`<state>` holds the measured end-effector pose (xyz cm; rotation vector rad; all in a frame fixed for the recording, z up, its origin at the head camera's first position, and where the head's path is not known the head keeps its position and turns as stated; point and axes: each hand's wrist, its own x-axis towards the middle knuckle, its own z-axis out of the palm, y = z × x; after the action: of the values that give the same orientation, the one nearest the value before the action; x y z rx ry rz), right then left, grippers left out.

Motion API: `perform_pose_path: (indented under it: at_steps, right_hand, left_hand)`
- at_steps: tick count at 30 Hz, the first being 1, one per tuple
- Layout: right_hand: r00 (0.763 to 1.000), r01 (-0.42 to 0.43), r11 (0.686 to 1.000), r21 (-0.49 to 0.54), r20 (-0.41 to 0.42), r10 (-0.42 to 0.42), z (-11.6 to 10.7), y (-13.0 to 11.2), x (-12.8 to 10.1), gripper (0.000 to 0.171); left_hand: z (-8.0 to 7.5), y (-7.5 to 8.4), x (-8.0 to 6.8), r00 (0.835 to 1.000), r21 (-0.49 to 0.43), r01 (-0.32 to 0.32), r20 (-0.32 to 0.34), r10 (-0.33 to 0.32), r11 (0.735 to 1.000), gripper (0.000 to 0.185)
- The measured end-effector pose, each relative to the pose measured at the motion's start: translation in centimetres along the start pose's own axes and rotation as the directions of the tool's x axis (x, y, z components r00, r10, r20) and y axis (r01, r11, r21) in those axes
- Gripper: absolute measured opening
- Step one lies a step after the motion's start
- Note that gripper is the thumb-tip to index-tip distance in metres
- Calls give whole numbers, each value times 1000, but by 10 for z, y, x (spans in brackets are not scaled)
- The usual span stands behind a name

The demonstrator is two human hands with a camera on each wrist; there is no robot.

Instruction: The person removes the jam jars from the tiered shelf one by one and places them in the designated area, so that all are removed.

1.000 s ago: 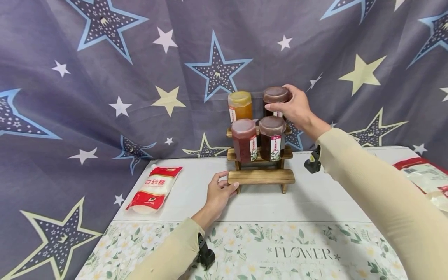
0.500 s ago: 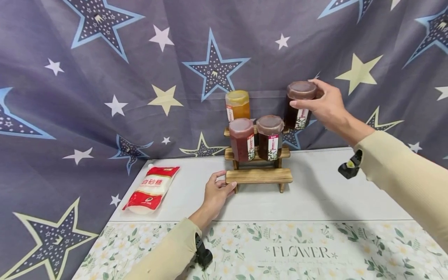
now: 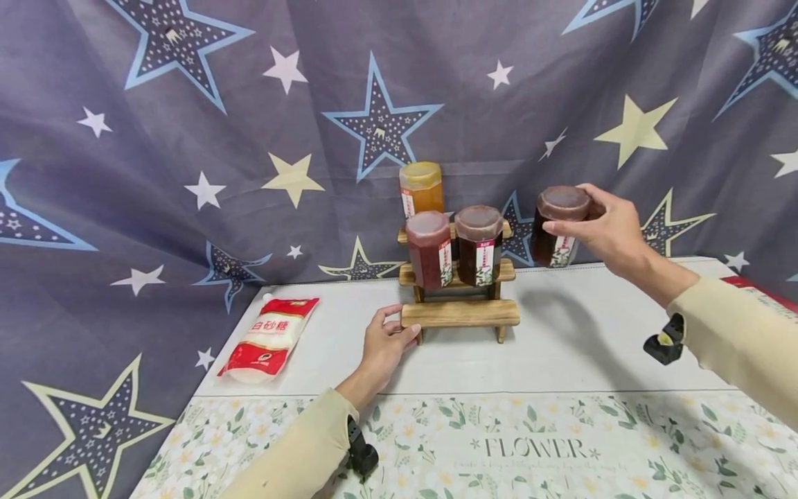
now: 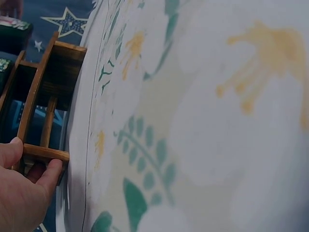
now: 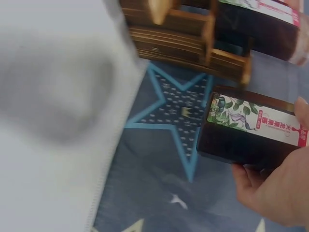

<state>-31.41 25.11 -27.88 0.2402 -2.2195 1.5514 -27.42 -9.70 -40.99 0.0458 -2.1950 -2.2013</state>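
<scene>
My right hand [image 3: 614,225] grips a dark jam jar [image 3: 555,239] near its lid, held in the air right of the wooden tiered stand [image 3: 461,314]. In the right wrist view the jar [image 5: 251,130] shows a white label with leaves and pink print. My left hand [image 3: 385,346] pinches the left end of the stand's lowest step; the left wrist view shows thumb and fingers [image 4: 50,176] around that end. On the middle step sit a red jar [image 3: 429,253] and another dark jar [image 3: 479,249]. A yellow-orange jar [image 3: 421,187] stands on the left of the top step.
A red-and-white sugar bag [image 3: 271,339] lies on the white table left of the stand. Another red package [image 3: 760,294] is partly hidden behind the right sleeve. A floral cloth [image 3: 499,423] covers the table's front. A star-patterned curtain [image 3: 349,83] hangs close behind the stand.
My right hand has lifted the dark jar off the top step, carried it right and then lowered it somewhat. My left hand has stayed on the stand's lowest step.
</scene>
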Motion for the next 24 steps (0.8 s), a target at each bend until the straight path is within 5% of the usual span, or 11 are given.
perform_pose_path:
  at_steps: [9,16,24]
  right_hand:
    - [999,-41,997,-67,23,43,1,34,-19,57]
    - [994,-106,987,-125,26,110,3,54,-32,74]
    - [992,-114,985,-130,47,121,7,67,-43,63]
  left_hand:
    - [0,1,-3,1000,10,-4,2,4,1000,52]
    - [0,0,-1,1000,13,1,5,-1,1000,52]
    - [-1,2,-2,1000,1,6,17,-6,1000,55]
